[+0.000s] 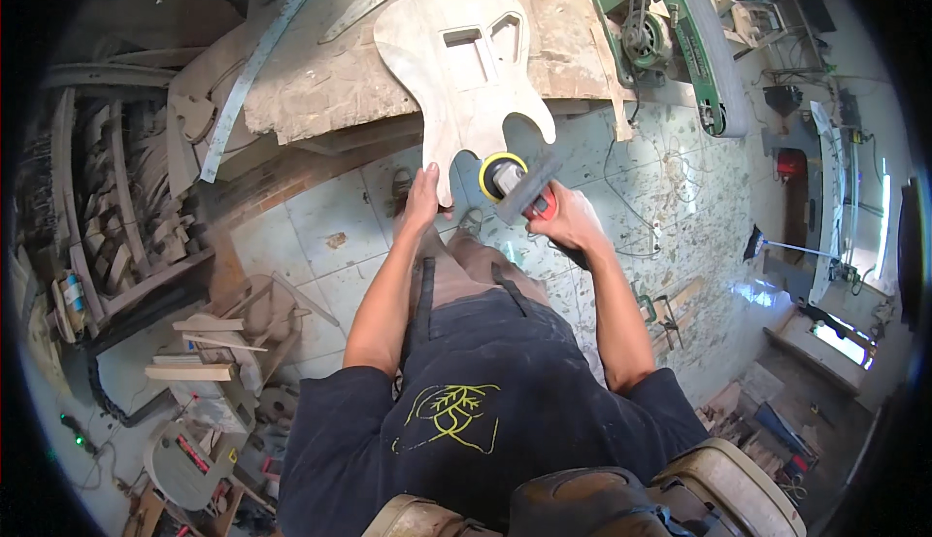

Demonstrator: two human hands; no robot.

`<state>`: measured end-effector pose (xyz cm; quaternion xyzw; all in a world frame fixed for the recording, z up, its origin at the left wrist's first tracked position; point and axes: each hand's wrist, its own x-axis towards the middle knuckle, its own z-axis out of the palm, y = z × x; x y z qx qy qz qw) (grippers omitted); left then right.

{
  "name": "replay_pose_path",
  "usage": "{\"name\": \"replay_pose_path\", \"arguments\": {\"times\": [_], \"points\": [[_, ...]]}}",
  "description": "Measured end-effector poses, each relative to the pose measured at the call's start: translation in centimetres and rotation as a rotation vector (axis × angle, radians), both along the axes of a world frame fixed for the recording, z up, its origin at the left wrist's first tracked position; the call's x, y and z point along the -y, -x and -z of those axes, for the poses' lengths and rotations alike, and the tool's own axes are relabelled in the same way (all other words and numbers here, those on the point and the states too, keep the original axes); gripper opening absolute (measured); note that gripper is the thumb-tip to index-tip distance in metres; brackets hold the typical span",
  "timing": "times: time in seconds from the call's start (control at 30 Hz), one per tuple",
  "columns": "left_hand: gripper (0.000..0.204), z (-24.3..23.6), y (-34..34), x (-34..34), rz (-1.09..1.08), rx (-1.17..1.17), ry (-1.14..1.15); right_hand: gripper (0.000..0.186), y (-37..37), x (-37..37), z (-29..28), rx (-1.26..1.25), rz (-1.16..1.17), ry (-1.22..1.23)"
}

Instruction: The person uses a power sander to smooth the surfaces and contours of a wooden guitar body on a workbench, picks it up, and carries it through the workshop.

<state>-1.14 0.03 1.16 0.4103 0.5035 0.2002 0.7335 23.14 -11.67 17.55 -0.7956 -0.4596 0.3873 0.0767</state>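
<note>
A worn wooden table (320, 90) with a rough, scarred top fills the upper middle, a long metal ruler (254, 61) lying along its left edge. Beneath it lies a pale tiled floor (320, 226), stained and dusty. Stacked curved wood offcuts (116, 197) crowd the left side. A green belt-driven machine (670, 32) stands at the table's right corner. Daylight glares from bright openings (845, 343) at right.

A green belt machine (680, 32) is seen far right, wood offcuts (209, 348) near left, on tiled floor (320, 217).
</note>
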Motion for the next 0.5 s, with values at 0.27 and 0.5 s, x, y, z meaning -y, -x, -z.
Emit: {"name": "replay_pose_path", "arguments": {"times": [0.27,0.5], "points": [[0.062,-0.2,-0.1,0.0,0.005,0.027,0.009,0.06,-1.2,-1.1,-0.1,-0.016,0.052,-0.088],[0.062,0.6,-0.1,-0.3,0.015,-0.007,-0.01,0.063,-2.3,-1.0,1.3,-0.012,0.024,-0.098]]}}
